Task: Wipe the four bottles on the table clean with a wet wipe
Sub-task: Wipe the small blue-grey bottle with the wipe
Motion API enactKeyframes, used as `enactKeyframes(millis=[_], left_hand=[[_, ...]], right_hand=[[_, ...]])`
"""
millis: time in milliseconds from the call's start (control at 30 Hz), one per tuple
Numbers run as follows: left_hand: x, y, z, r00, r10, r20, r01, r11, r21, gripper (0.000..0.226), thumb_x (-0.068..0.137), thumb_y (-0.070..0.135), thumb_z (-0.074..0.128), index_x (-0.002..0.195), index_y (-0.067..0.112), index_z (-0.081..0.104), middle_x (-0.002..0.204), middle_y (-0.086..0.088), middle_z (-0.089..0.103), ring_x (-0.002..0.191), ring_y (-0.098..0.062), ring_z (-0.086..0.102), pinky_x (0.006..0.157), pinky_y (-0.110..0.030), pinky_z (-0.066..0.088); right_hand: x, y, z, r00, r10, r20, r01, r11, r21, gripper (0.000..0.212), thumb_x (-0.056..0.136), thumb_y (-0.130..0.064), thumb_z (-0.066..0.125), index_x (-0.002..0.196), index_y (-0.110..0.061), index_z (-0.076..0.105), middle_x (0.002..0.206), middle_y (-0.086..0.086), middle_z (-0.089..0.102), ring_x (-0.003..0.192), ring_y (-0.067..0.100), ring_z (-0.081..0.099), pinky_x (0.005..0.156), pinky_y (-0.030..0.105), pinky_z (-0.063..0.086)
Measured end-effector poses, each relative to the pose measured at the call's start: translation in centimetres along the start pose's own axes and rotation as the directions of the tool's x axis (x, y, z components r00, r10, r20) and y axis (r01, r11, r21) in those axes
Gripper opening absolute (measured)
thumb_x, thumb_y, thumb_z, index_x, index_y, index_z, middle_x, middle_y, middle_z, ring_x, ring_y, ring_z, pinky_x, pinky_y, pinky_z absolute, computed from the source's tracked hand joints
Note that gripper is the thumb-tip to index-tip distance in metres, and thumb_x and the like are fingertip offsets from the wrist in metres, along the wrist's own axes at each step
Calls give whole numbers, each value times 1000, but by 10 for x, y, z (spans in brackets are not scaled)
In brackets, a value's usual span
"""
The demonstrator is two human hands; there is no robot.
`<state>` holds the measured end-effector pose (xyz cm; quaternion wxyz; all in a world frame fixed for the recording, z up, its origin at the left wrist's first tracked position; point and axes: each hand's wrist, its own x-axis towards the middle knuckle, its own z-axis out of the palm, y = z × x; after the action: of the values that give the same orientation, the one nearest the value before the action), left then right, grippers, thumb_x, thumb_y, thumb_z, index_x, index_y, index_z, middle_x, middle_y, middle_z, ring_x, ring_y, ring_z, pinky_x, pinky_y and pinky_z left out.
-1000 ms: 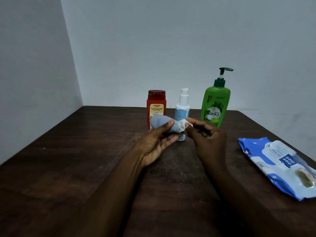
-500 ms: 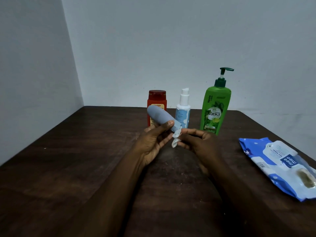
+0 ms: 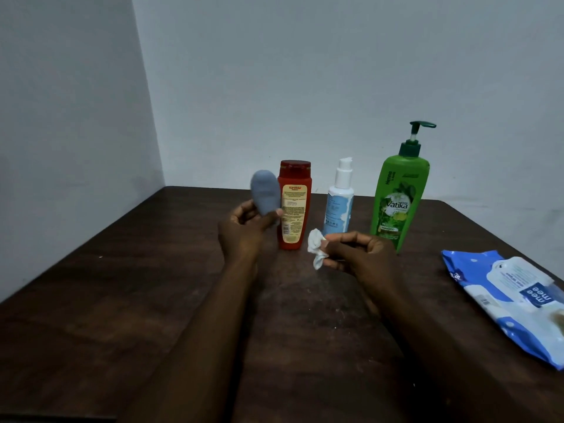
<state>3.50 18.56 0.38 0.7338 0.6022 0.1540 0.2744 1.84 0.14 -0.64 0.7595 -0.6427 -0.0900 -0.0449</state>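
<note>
Left hand (image 3: 244, 230): grips grey tube (image 3: 265, 192) low, raised above the table (image 3: 122, 300); I judge the tube light, smooth, squeezable.
Red bottle (image 3: 294, 206), white bottle (image 3: 338, 206): upright behind, rigid, tippable.
Right hand (image 3: 363, 254), apart from left: pinches crumpled wipe (image 3: 316, 247), limp.
Green bottle (image 3: 398, 193): tall; I'd hold its body.
Pack (image 3: 512, 297): near the right edge.
Open room: front left.

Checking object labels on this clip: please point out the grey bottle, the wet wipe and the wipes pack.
grey bottle (image 3: 265, 192): head view, middle of its visible body.
wet wipe (image 3: 316, 245): head view, crumpled middle.
wipes pack (image 3: 506, 297): head view, white flap near its middle.
</note>
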Motion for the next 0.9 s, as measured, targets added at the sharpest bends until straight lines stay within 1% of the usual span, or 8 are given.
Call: enactKeyframes(millis=[67,133,167,300,433,533,733,900], left_hand=[[12,-6,-10,990,21,-137,-5,994,112,48,74,17,84,117,20,63,110,6,67,91,-5,61,68,-15,47],[23,-13,-18,975,27,-223,19,979,202,50,74,18,84,119,18,63,115,0,68,96,-9,60,78,-22,50],[27,-16,-22,970,33,-242,28,969,245,51,73,19,85,119,17,64,116,-1,69,98,-10,60,81,-25,51],[34,-24,-27,971,70,-228,21,928,372,51,73,22,85,120,16,65,117,-3,69,104,-14,64,85,-28,53],[38,-29,-31,975,61,-213,31,914,405,53,74,23,85,122,16,64,120,-4,69,108,-17,65,92,-34,55],[40,-30,-32,976,57,-208,37,906,421,52,74,22,85,122,15,64,121,-6,69,109,-17,65,93,-32,54],[39,-31,-31,981,51,-188,40,892,449,51,74,19,85,120,13,65,118,-7,70,104,-17,65,91,-33,54],[36,-31,-32,983,66,-171,22,884,468,51,75,18,84,121,12,64,119,-8,69,104,-17,64,91,-32,54]], right_hand=[[-1,1,1,1000,-4,6,4,999,-34,11,79,1,77,90,0,75,85,12,77,81,24,76,67,29,62],[-1,1,2,1000,-4,10,4,998,-58,11,79,-1,78,90,-2,75,85,10,78,82,24,76,69,31,62],[-2,1,2,1000,-4,10,4,998,-67,11,79,-1,78,90,-3,76,85,9,78,82,24,76,70,32,62],[-2,1,1,1000,-8,10,9,996,-94,13,79,-3,79,91,-5,76,85,7,78,81,23,76,75,37,62],[-2,2,1,999,-18,26,22,992,-124,13,79,-5,80,91,-5,76,84,7,78,80,24,76,77,40,62],[-1,3,2,999,-22,32,26,991,-132,14,78,-5,80,91,-5,76,83,7,78,80,24,76,77,41,62],[-1,3,1,999,-24,33,28,991,-130,15,78,-5,80,92,-5,76,84,6,78,80,22,76,74,36,62],[-2,4,1,999,-33,39,38,990,-137,15,78,-5,80,92,-6,76,84,6,78,79,23,76,73,36,62]])
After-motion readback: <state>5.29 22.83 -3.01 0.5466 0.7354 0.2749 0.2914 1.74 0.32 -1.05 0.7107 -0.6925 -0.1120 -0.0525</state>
